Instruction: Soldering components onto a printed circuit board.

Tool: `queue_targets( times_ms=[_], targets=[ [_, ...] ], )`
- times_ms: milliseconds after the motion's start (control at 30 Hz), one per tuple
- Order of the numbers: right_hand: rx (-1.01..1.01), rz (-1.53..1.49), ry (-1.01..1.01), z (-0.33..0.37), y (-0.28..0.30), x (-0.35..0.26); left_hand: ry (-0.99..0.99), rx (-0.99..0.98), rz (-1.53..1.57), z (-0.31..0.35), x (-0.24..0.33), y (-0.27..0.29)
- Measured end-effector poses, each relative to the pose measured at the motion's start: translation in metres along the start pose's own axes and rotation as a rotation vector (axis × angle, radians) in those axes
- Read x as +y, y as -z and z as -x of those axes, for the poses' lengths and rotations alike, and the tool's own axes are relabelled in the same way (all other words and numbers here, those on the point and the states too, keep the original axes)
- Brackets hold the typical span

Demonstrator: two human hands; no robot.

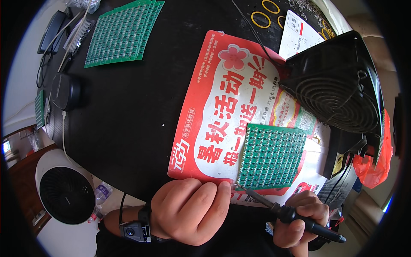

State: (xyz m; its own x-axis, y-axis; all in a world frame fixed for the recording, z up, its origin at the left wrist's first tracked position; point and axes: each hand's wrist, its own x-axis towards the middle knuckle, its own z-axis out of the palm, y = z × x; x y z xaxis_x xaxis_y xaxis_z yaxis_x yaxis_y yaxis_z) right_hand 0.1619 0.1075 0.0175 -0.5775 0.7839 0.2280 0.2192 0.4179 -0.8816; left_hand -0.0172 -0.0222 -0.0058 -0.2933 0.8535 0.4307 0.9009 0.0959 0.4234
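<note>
A green circuit board panel, covered with rows of small parts, lies on a red and white printed sheet. My right hand is wrapped round the black handle of a soldering iron. Its thin metal tip points up and left to the panel's near left corner; whether it touches is too small to tell. Just left of that tip is my left hand, its fingers curled and pressed together beside the panel's near edge. Anything pinched in them is hidden or too fine to name.
A black fan with a wire guard stands right of the panel. Stacked green panels lie at the far left, near a black round device with a cable. Yellow rings lie at the back. A white fan stands beyond the table's left edge.
</note>
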Motion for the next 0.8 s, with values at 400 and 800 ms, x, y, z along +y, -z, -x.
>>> queue_targets(
  times_ms=[400,800],
  targets=[
    [0.090,-0.165,0.194,0.010,0.010,0.002,-0.077,0.083,0.118,0.009,-0.002,0.012],
    [-0.349,-0.172,0.339,-0.002,0.026,-0.008,-0.261,0.050,0.302,-0.011,0.027,0.019]
  ],
)
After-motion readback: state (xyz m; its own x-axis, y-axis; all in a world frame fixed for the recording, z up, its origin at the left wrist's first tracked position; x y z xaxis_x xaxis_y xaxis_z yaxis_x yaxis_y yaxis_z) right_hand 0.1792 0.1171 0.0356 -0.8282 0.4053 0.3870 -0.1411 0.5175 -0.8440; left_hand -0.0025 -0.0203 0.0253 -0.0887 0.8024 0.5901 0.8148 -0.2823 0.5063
